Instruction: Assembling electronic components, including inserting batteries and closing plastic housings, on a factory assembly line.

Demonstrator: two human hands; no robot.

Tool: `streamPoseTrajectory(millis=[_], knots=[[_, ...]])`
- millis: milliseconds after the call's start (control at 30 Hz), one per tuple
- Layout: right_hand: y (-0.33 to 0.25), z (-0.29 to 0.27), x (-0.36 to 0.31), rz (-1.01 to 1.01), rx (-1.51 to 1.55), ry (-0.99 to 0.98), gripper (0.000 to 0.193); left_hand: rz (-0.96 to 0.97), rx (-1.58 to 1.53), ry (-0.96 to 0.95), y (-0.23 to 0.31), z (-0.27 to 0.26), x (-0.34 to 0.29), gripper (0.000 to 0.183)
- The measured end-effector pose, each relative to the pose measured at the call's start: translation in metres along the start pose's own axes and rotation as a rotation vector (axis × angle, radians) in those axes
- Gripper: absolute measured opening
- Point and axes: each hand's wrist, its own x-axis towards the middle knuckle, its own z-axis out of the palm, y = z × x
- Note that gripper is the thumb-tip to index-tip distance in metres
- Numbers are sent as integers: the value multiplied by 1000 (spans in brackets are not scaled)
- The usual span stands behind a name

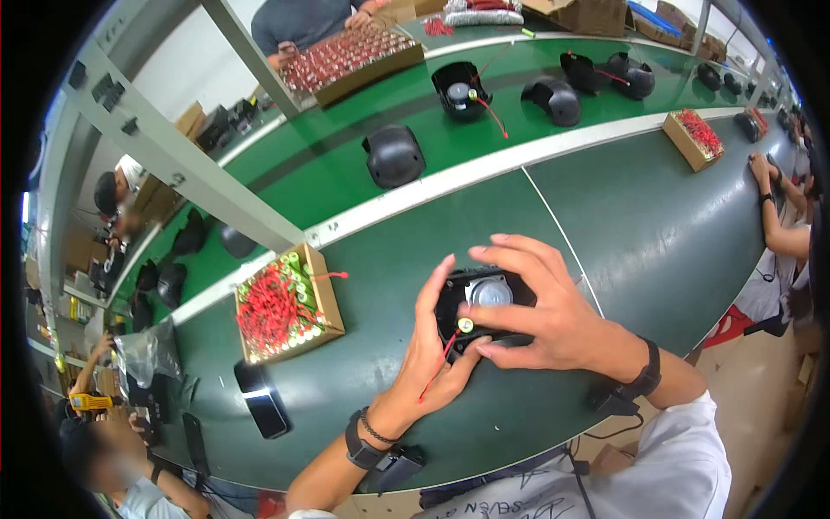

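Note:
A black plastic housing (pixel 448 304) with a round silver speaker (pixel 491 292) inside is held low over the dark green worktop. My left hand (pixel 425 350) wraps its left side and near edge, fingers closed round it. Inside the housing sits a small green battery cell (pixel 466 325), its pale end facing up and a red wire (pixel 450 344) trailing over my left palm. My right hand (pixel 549 316) is bent over the housing's right side, index fingertip against the cell and thumb by the near rim. Its fingers hide part of the housing.
Left of the housing stands a cardboard box (pixel 335 313) of green cells with red wires, near a phone (pixel 261 400). Beyond a pale rail, a green conveyor (pixel 328 143) carries several black housings (pixel 394 156). Another box (pixel 694 138) and co-workers flank the bench.

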Motion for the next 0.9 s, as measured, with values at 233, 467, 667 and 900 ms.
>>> streamPoseTrajectory(millis=[233,467,667,900], knots=[[2,-3,-7,270,10,-172,97,-41,-317,-48,5,-7,1,86],[-3,1,-4,332,-16,-186,97,-125,-330,17,15,-7,5,70],[-6,2,-5,311,-32,-174,100,-146,-303,-4,12,-11,0,75],[-18,-2,-6,375,-57,-226,103,-288,-7,48,69,-60,-23,91]])
